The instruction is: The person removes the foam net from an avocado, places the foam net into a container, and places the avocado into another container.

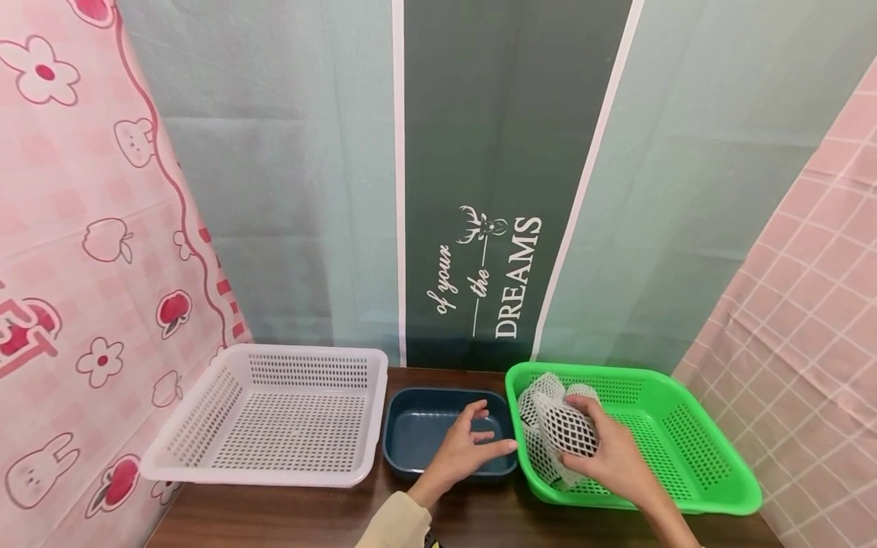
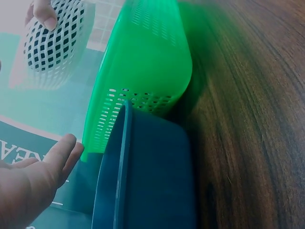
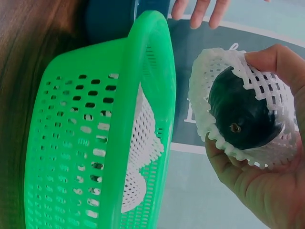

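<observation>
My right hand (image 1: pixel 613 457) grips a smooth, dark fruit (image 3: pixel 243 112) wrapped in a white foam net sleeve (image 1: pixel 565 426). The sleeve gapes at one end in the right wrist view, baring the fruit's brown stem scar; its exact kind I cannot tell. It is held above the left part of the green basket (image 1: pixel 712 449), where more white foam-netted pieces (image 3: pixel 143 129) lie. With fingers spread and nothing in them, my left hand (image 1: pixel 460 450) hovers over the dark blue basin (image 1: pixel 418 438), near the green basket's left rim.
A white perforated basket (image 1: pixel 294 426) stands left of the blue basin. All three containers sit in a row on a brown wooden table (image 1: pixel 274 517). Behind them hangs a grey-green printed curtain (image 1: pixel 308 190), with pink patterned cloths (image 1: pixel 89 304) at the sides.
</observation>
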Demonstrator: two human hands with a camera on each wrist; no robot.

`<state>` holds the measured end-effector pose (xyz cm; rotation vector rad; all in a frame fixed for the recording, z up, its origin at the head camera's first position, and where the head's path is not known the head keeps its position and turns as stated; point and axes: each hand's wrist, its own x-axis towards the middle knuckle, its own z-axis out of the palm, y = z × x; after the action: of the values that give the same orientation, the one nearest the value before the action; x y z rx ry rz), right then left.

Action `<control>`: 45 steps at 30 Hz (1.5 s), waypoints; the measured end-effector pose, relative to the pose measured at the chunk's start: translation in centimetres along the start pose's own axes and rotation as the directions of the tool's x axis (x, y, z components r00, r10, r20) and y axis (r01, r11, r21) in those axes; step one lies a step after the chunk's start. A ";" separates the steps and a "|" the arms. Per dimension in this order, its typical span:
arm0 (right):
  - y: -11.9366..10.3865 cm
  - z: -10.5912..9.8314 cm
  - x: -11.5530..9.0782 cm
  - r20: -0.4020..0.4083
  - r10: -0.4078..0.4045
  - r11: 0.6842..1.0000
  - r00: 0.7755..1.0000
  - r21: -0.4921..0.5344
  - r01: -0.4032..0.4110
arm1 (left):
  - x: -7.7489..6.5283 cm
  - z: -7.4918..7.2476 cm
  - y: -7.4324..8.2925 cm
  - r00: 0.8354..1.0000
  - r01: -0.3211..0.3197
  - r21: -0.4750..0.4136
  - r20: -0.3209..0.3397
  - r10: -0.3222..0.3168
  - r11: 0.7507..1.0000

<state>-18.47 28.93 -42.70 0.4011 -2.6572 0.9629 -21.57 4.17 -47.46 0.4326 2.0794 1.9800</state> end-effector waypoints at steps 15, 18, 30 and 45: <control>-1.9 1.0 -0.5 0.067 -0.021 0.993 0.998 0.113 0.014 | -0.2 0.2 0.0 1.000 0.014 -0.077 0.018 -0.013 0.997; -3.7 0.6 -0.5 0.073 -0.055 0.988 0.996 0.150 0.044 | -0.3 0.2 0.2 0.999 0.006 -0.117 0.036 -0.002 0.993; -5.9 0.6 -0.7 0.091 -0.163 0.965 0.982 0.222 0.140 | -0.3 0.7 0.9 0.995 0.019 -0.252 0.096 0.006 0.967; -6.4 1.5 -0.7 0.081 -0.345 0.933 0.935 0.136 0.333 | -0.3 1.1 0.6 0.986 0.030 -0.436 0.161 0.046 0.899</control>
<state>-15.78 23.32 -40.35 0.9277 -2.5048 1.0133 -20.88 5.14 -46.95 0.4927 1.4716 2.2439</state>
